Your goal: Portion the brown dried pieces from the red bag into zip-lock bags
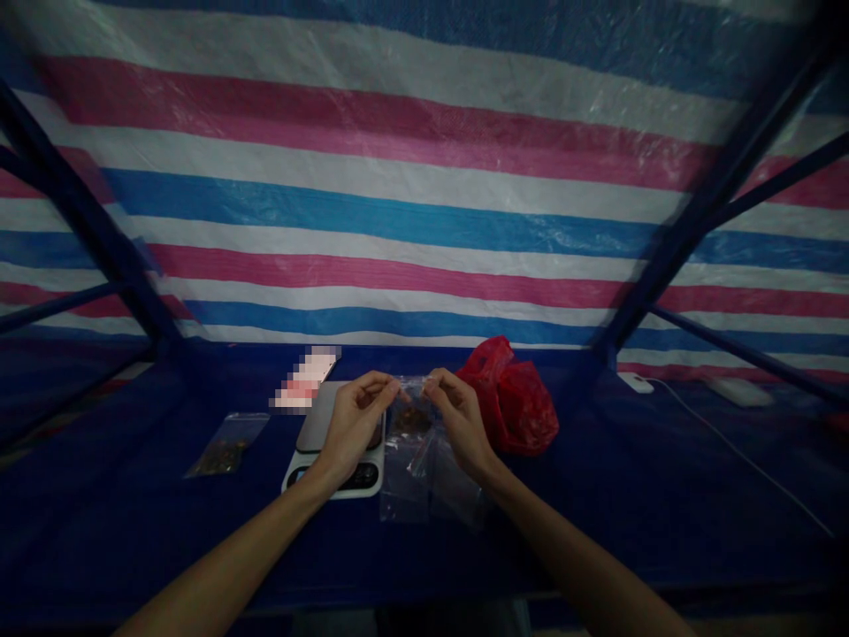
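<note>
My left hand (pixel 355 426) and my right hand (pixel 461 420) pinch the top edge of a transparent plastic bag (pixel 415 460) between thumbs and fingers, one on each side. The bag hangs in front of me, with a small clump of brown material (pixel 411 419) inside its upper part. My left hand is above a digital kitchen scale (pixel 311 425) with a grey platform and white base, partly hiding it. My right hand is next to a crumpled red plastic bag (pixel 516 400).
A small transparent bag of brown bits (pixel 225 445) lies left of the scale on the dark blue tabletop cover (pixel 597 495). A blurred pink-and-white item (pixel 305 379) lies behind the scale. At right are a white mouse (pixel 635 382), its cable, and a white box (pixel 739 392). Dark blue posts and a striped tarp stand behind.
</note>
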A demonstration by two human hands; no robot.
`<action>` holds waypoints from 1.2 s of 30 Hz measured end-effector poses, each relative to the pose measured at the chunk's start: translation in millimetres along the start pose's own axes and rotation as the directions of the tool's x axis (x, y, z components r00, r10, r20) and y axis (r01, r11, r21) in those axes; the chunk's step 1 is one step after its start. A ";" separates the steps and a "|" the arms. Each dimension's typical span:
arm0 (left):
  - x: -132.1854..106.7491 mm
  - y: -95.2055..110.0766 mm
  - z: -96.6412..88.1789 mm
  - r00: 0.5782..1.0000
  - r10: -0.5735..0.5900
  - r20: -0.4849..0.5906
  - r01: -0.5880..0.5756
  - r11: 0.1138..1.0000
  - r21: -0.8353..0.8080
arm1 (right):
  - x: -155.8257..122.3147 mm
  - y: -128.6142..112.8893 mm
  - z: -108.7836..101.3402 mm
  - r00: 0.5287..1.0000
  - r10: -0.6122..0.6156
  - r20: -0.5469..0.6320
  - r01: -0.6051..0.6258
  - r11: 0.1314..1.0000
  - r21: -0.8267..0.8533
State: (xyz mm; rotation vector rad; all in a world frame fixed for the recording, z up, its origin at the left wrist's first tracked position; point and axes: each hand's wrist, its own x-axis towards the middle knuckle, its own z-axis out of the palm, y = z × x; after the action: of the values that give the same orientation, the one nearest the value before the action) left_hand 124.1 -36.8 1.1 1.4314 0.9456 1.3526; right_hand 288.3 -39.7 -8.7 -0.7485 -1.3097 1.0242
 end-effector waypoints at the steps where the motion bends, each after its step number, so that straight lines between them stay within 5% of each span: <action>1: -0.2 -1.1 0.1 1.000 -0.007 0.023 0.007 1.000 0.020 | -1.1 -0.4 1.0 1.000 0.013 0.020 -0.013 1.000 0.002; 17: 4.6 6.4 -9.4 0.970 0.129 0.205 -0.194 0.923 0.334 | 0.6 2.5 -3.5 0.980 -0.009 0.198 0.034 0.992 -0.120; 22: 17.2 14.1 -10.7 0.988 0.101 0.120 -0.139 0.918 0.371 | 16.4 4.7 -1.4 0.994 0.023 0.108 -0.009 0.991 -0.130; 25: 20.7 13.4 -17.3 0.991 0.113 0.065 -0.128 0.938 0.322 | 15.7 -8.0 1.2 0.987 0.050 0.153 -0.020 0.981 -0.194; 29: 11.1 20.7 -64.5 0.992 0.127 -0.006 -0.121 0.959 0.257 | 0.9 -41.6 -31.7 0.978 -0.108 0.177 0.176 0.882 -0.437; 32: -4.2 34.3 -119.7 0.997 0.001 -0.071 0.014 0.975 0.222 | -4.6 -60.2 -86.5 0.979 -0.201 -0.013 0.145 0.748 -0.648; 34: -12.8 40.2 -151.7 0.976 -0.155 -0.153 0.178 0.973 0.145 | -1.3 -60.8 -120.3 0.979 -0.176 -0.105 0.018 0.583 -0.813; 36: -16.8 38.5 -175.0 0.940 -0.230 -0.253 0.269 0.954 0.134 | 5.4 -51.7 -139.8 0.999 -0.035 -0.008 0.005 0.345 -0.939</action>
State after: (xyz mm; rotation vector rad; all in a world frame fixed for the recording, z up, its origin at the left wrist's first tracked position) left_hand -53.7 -43.8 28.3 1.2373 1.3768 1.2924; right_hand 434.7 -40.3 20.0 -1.6103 -1.8721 0.0723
